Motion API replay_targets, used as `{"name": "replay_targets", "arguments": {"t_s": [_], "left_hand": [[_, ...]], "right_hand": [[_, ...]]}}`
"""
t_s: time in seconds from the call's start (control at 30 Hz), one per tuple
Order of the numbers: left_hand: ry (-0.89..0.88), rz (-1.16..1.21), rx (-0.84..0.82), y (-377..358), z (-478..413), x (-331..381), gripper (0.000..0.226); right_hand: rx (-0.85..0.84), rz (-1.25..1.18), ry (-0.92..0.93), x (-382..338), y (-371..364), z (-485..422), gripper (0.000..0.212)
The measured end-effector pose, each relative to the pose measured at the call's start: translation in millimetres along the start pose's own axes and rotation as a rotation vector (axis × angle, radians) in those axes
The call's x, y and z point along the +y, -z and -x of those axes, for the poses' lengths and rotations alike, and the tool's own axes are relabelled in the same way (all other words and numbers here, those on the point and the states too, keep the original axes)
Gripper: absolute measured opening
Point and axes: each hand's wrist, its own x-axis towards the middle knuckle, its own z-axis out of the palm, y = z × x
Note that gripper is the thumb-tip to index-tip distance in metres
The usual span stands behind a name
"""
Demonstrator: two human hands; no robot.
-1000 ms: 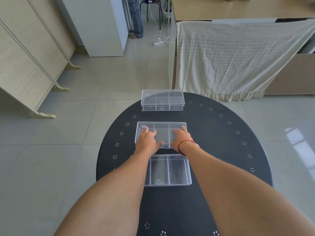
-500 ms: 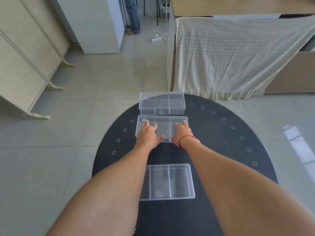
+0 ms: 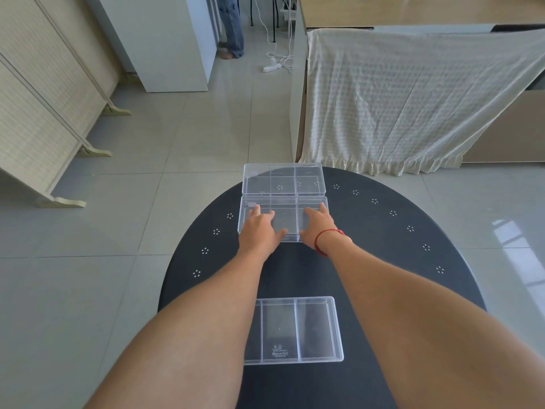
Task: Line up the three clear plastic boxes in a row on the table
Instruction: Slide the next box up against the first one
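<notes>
Both hands — left hand (image 3: 259, 231) and right hand (image 3: 317, 228) — lie flat with fingers spread on the middle box (image 3: 287, 215), gripping nothing. It touches the far box (image 3: 283, 180) at the black table's (image 3: 398, 261) far edge — the near box (image 3: 298, 330) sits well apart.

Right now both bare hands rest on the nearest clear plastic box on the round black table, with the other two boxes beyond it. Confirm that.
Not quite. The head view shows the left hand and right hand on the middle clear plastic box, pushed against the far clear box. The nearest clear box lies untouched on the round black table.
</notes>
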Motion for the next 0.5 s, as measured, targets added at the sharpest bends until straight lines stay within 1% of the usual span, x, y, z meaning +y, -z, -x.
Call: {"name": "replay_targets", "arguments": {"t_s": [0.17, 0.27, 0.43, 0.5], "left_hand": [[0.004, 0.035, 0.072, -3, 1, 0, 0.059], [-0.013, 0.014, 0.069, -3, 2, -1, 0.058], [-0.028, 0.001, 0.053, 1, 19, -7, 0.057], [-0.011, -0.014, 0.076, 2, 35, -11, 0.057]], "right_hand": [[0.035, 0.001, 0.006, -2, 0, -4, 0.042], [0.043, 0.015, 0.020, -2, -2, -3, 0.043], [0.093, -0.032, 0.014, 8, -4, 17, 0.042], [0.093, -0.039, 0.003, 13, -1, 32, 0.048]]}}
